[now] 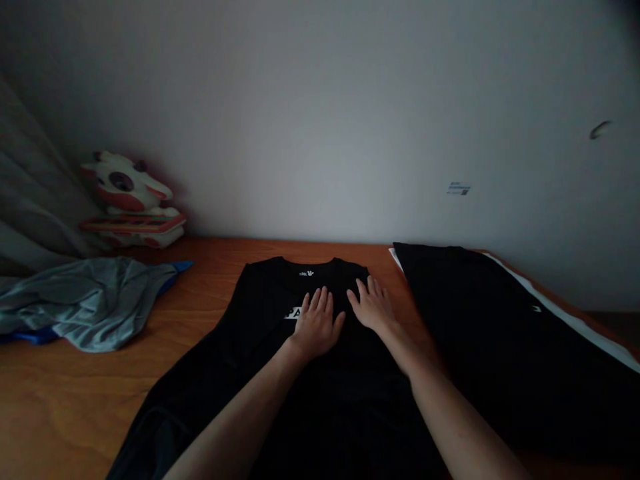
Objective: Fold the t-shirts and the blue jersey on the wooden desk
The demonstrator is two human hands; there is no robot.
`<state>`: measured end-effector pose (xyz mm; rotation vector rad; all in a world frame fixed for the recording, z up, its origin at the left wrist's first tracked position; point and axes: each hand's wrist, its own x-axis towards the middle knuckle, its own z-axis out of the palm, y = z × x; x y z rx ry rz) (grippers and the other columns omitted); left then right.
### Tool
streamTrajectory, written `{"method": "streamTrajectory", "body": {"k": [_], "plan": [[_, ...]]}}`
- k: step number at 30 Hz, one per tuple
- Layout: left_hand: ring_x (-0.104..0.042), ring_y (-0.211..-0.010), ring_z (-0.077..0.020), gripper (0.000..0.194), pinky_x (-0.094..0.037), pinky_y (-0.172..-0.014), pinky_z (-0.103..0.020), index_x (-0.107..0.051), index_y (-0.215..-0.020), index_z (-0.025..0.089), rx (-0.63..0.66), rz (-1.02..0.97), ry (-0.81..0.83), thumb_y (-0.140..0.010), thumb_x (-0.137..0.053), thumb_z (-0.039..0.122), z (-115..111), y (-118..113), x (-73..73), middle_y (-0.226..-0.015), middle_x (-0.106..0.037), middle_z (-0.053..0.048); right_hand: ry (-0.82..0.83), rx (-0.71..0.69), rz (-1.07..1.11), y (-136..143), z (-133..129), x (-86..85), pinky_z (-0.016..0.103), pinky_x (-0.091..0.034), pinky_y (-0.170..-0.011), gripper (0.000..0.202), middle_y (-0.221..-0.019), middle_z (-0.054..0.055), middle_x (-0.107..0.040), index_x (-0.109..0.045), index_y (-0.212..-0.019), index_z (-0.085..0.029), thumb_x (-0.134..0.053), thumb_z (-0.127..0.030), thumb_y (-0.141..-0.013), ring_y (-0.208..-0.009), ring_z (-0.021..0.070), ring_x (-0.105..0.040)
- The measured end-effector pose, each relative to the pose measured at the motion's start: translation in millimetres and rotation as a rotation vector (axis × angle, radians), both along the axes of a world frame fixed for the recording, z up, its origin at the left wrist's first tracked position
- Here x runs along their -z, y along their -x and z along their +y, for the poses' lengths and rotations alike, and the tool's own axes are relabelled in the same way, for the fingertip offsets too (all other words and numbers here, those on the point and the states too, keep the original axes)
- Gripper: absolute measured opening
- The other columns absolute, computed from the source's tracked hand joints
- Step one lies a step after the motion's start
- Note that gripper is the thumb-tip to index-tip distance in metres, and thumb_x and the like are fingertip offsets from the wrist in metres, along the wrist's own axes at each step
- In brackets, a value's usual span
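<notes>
A black long-sleeved shirt (pixel 260 327) lies spread on the wooden surface, its neckline toward the wall. White marks show inside the collar, and a white printed strip crosses the chest. My left hand (pixel 319 323) rests flat on the chest with fingers stretched out, covering part of that print. Against the shirt's right shoulder area lies my right hand (pixel 374 305), palm down with its fingers spread. Neither hand grips anything. The lower part of the shirt is partly hidden under my forearms and runs out of the frame.
To the right lies a folded black garment (pixel 480 327) with white edging. Crumpled grey cloth (pixel 100 300) with blue parts sits at the left. Behind it a cow-shaped toy keyboard (pixel 135 200) stands near a curtain (pixel 40 173). A pale wall (pixel 310 120) bounds the wooden surface (pixel 75 407).
</notes>
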<state>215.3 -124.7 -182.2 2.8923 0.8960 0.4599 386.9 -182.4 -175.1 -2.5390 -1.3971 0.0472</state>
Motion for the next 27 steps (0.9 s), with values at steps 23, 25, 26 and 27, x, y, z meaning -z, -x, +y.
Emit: {"method": "streamTrajectory", "body": {"k": [23, 25, 26, 27], "plan": [[-0.074, -0.075, -0.0149, 0.012, -0.060, -0.078, -0.030, -0.067, -0.097, 0.015, -0.285, -0.766, 0.817, -0.090, -0.058, 0.012, 102, 35, 0.8, -0.091, -0.078, -0.009, -0.197, -0.701, 0.185, 18, 28, -10.1, 0.035, -0.052, -0.096, 0.016, -0.115, 0.010, -0.068, -0.074, -0.108, -0.019, -0.065, -0.020, -0.095, -0.106, 0.0210, -0.067], [-0.075, -0.078, -0.0162, 0.011, -0.060, -0.078, -0.030, -0.069, -0.094, 0.016, -0.245, -0.730, 0.814, -0.087, -0.061, 0.011, 98, 35, -0.2, -0.090, -0.078, -0.008, -0.216, -0.666, 0.230, 20, 30, -8.8, 0.033, -0.053, -0.091, 0.011, -0.108, 0.008, -0.067, -0.073, -0.102, -0.019, -0.066, -0.018, -0.094, -0.099, 0.0191, -0.068], [-0.075, -0.080, -0.0170, 0.011, -0.060, -0.079, -0.030, -0.070, -0.093, 0.017, -0.222, -0.710, 0.806, -0.086, -0.064, 0.010, 96, 35, -1.6, -0.091, -0.079, -0.008, -0.227, -0.651, 0.240, 21, 30, -8.6, 0.032, -0.053, -0.089, 0.009, -0.106, 0.007, -0.067, -0.072, -0.099, -0.019, -0.066, -0.017, -0.094, -0.096, 0.0185, -0.068], [-0.075, -0.083, -0.0177, 0.012, -0.059, -0.081, -0.030, -0.071, -0.092, 0.017, -0.202, -0.691, 0.792, -0.084, -0.065, 0.009, 93, 35, -3.4, -0.091, -0.079, -0.007, -0.236, -0.641, 0.242, 21, 30, -8.8, 0.032, -0.053, -0.088, 0.007, -0.105, 0.006, -0.066, -0.072, -0.097, -0.019, -0.066, -0.016, -0.094, -0.095, 0.0181, -0.067]]}}
